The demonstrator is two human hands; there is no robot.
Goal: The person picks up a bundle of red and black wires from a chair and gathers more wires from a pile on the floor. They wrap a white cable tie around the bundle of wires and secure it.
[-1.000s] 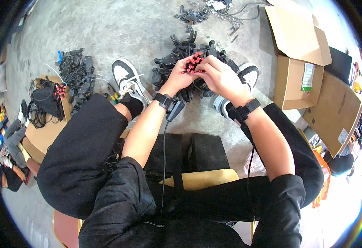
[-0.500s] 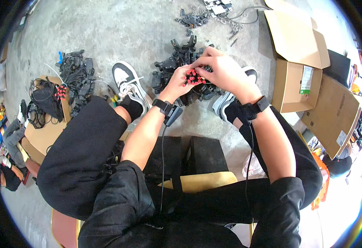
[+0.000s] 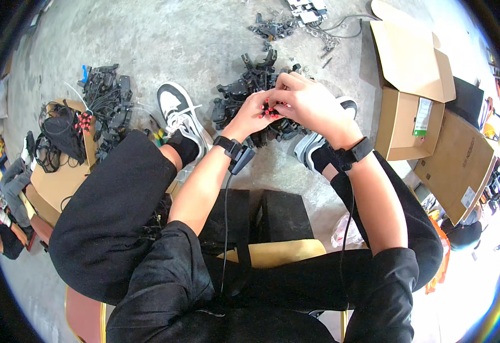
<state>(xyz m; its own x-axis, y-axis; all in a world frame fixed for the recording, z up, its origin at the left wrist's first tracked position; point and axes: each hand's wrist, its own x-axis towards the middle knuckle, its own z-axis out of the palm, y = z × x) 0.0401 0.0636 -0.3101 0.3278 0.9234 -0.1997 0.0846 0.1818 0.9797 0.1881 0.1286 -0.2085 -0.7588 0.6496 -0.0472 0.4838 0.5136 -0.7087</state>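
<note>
Between my feet, my left hand (image 3: 251,118) is closed around a bundle of black cables with red ends (image 3: 269,114). The red tips point back toward me, packed close together. My right hand (image 3: 312,106) bends over the same bundle from the right, its fingertips pressed in at the top of the red ends. It covers part of them, and what exactly those fingertips pinch is hidden. Below both hands, a heap of black plastic parts (image 3: 232,94) lies on the concrete floor.
To the left lie another heap of black parts and cables (image 3: 108,94) and a second red-ended bundle (image 3: 84,121) by a cardboard box (image 3: 56,186). An open cardboard box (image 3: 405,128) stands right. Small metal pieces (image 3: 308,10) lie ahead. Thin cords hang from both my wristbands.
My right hand has shifted slightly left and closed further over the bundle, so fewer red ends show. My left hand keeps its hold. The whole view has shifted slightly.
</note>
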